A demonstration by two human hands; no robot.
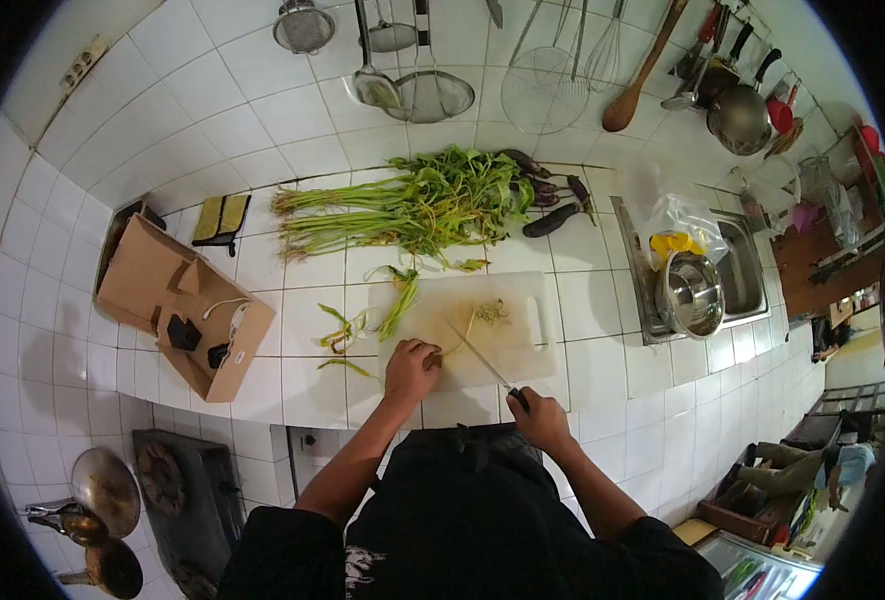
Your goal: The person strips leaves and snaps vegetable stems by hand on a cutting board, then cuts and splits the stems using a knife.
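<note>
My left hand [413, 370] has its fingers curled at the left part of a white cutting board [423, 300], round the end of a thin pale stalk [455, 345]. My right hand [540, 418] is closed on the black handle of a knife [481, 356], whose blade points up and left over the board beside the stalk. Small cut green pieces [493, 311] lie near the board's upper right. A short bundle of green stems [399, 305] rests over the board's left edge. Loose green and yellowish scraps [343, 330] are on the tiles to the left.
Behind the board lie long leafy greens [433, 205] and purple eggplants [551, 220]. An open cardboard box [238, 345] stands at left, near a green sponge cloth [221, 218]. A metal bowl [691, 295] sits by the sink [743, 265] at right. Utensils hang on the wall.
</note>
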